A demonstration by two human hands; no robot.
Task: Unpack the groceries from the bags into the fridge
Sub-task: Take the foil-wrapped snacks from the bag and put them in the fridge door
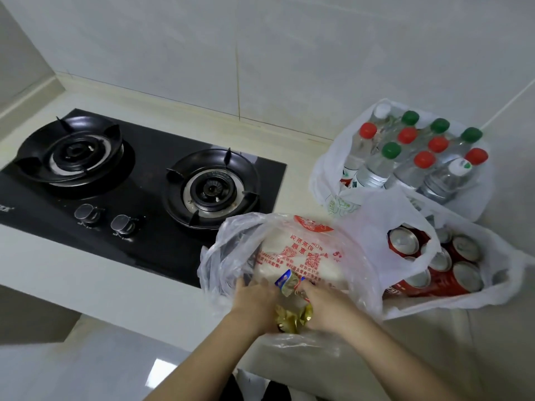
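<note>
Bare forearms enter from 6 and 5 o'clock, converging. Left hand (254, 298) and right hand (328, 306): fingers curled, gripping gold packet (293, 315) between them.

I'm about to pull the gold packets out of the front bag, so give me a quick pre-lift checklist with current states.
1. Grip on the gold packets: ok. The left hand and right hand both hold them.
2. Mouth of the printed bag is open: ok. It gapes around both hands.
3. Cans are stable: ok. They stand upright in their white bag.
4. Bottles are stable: ok. They stand upright, caps on.
5. Nearest burner is off: ok. No flame shows.
6. Fridge is open and has room: cannot tell. It is not in view.
</note>
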